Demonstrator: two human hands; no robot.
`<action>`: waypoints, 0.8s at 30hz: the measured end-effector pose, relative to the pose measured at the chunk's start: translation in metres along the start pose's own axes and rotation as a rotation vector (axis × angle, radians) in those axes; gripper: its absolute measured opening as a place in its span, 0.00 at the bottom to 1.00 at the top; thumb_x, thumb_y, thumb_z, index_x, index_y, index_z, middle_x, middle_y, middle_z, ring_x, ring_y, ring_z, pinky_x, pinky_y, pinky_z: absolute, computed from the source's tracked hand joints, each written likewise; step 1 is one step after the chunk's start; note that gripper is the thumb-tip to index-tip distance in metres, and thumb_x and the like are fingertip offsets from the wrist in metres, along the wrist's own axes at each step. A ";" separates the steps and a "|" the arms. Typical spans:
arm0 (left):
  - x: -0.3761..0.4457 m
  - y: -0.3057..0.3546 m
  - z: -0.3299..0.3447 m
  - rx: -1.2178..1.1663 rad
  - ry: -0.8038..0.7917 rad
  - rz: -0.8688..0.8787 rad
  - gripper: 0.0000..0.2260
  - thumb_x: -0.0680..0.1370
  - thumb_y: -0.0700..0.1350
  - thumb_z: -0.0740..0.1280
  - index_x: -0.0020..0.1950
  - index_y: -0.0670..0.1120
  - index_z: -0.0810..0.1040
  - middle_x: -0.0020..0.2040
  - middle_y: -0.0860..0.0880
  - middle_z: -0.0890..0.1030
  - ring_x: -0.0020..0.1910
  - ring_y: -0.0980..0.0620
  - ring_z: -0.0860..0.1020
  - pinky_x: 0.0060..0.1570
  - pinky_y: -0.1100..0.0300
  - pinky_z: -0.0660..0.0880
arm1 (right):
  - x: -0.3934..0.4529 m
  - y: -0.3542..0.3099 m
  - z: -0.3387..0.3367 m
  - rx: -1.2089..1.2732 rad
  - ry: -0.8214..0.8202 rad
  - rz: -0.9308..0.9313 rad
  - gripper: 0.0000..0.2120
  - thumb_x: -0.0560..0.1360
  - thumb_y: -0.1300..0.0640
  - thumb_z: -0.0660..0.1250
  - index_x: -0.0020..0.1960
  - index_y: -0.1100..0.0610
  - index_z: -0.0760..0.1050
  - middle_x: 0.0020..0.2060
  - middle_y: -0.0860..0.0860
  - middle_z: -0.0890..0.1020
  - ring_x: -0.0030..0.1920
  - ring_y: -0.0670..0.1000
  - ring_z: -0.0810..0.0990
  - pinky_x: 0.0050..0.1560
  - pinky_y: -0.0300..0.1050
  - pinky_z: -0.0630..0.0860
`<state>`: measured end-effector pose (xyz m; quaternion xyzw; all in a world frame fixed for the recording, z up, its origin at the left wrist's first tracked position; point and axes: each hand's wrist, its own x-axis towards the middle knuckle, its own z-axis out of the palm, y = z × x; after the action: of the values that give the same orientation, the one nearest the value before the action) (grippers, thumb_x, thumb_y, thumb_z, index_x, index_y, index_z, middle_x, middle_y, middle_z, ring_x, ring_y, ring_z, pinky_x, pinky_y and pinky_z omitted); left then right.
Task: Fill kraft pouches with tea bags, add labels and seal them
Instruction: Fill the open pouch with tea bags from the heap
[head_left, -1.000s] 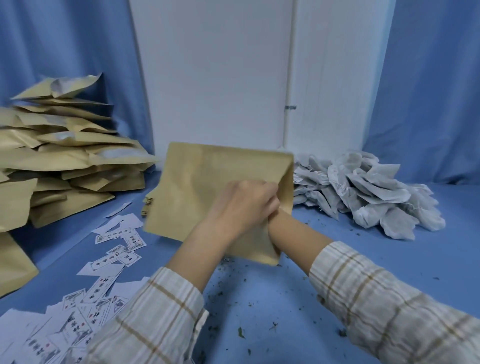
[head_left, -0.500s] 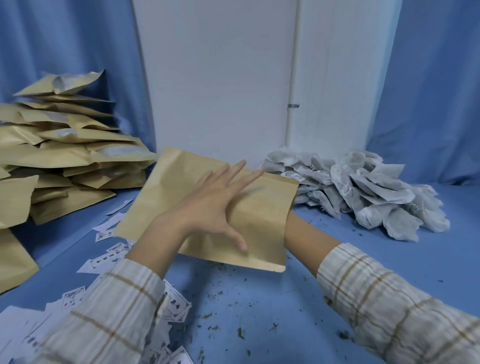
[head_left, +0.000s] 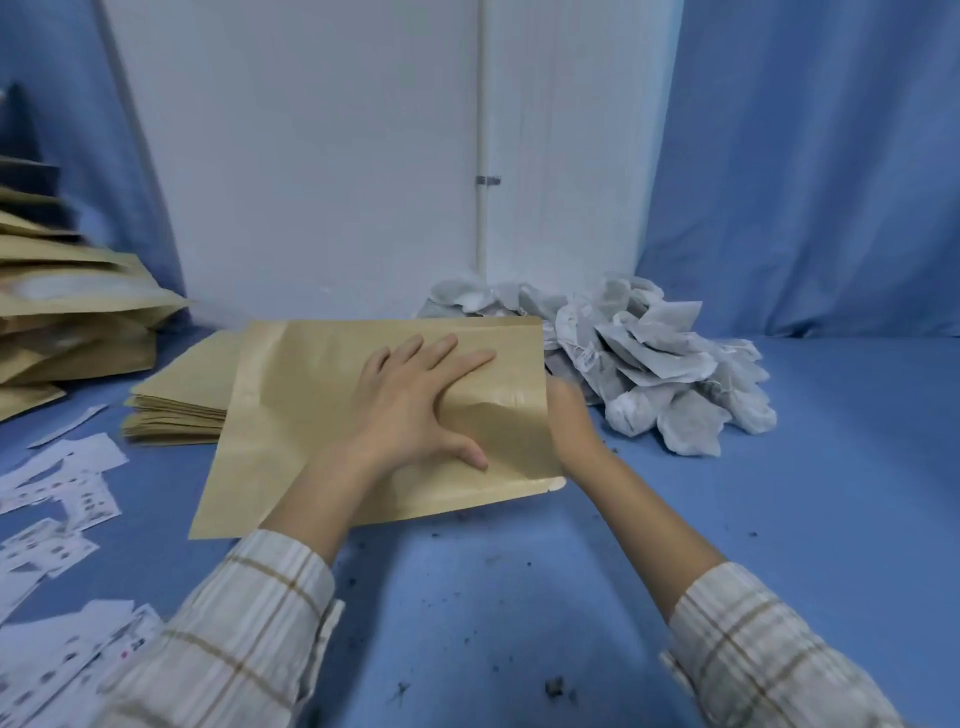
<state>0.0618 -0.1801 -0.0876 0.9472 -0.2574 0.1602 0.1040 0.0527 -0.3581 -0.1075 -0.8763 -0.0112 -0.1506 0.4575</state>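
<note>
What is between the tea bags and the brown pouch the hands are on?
Nothing visible. The pile of tea bags lies right beside the kraft pouch, at its right edge. The left hand presses flat on the pouch; the right hand is at that edge, blurred.

Surface (head_left: 779, 519): blue covering, spread across the whole lower part of the view.
Loose specks (head_left: 555, 687): dark crumbs scattered over the blue surface, thickest toward the near edge.
Wall (head_left: 311, 156): white panel, upright behind the surface, centre of view.
Pipe (head_left: 481, 130): thin white vertical run on the wall, held by a small metal clip (head_left: 488, 180).
Curtains (head_left: 805, 156): blue fabric hanging at both sides of the wall.
</note>
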 end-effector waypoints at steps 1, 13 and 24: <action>0.006 0.006 0.007 -0.014 -0.001 -0.010 0.47 0.54 0.73 0.68 0.70 0.71 0.52 0.76 0.57 0.55 0.75 0.50 0.53 0.70 0.52 0.47 | 0.000 0.013 -0.006 -0.034 0.076 -0.045 0.15 0.74 0.64 0.60 0.31 0.54 0.70 0.26 0.43 0.73 0.33 0.48 0.69 0.32 0.33 0.64; 0.042 0.027 0.059 -0.260 -0.022 -0.156 0.47 0.54 0.69 0.73 0.70 0.69 0.58 0.74 0.55 0.62 0.73 0.53 0.59 0.71 0.51 0.55 | 0.028 0.135 -0.042 -0.667 0.255 0.199 0.25 0.72 0.55 0.68 0.67 0.48 0.64 0.63 0.56 0.65 0.59 0.56 0.70 0.50 0.50 0.74; 0.044 0.023 0.064 -0.241 -0.065 -0.171 0.47 0.53 0.68 0.73 0.70 0.68 0.59 0.74 0.56 0.62 0.73 0.53 0.59 0.70 0.51 0.55 | 0.021 0.126 -0.055 0.517 0.766 0.028 0.07 0.76 0.56 0.62 0.51 0.46 0.72 0.32 0.40 0.78 0.33 0.37 0.76 0.38 0.31 0.74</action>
<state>0.1017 -0.2372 -0.1281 0.9511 -0.1962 0.0878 0.2219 0.0792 -0.4781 -0.1731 -0.6146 0.1332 -0.4498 0.6342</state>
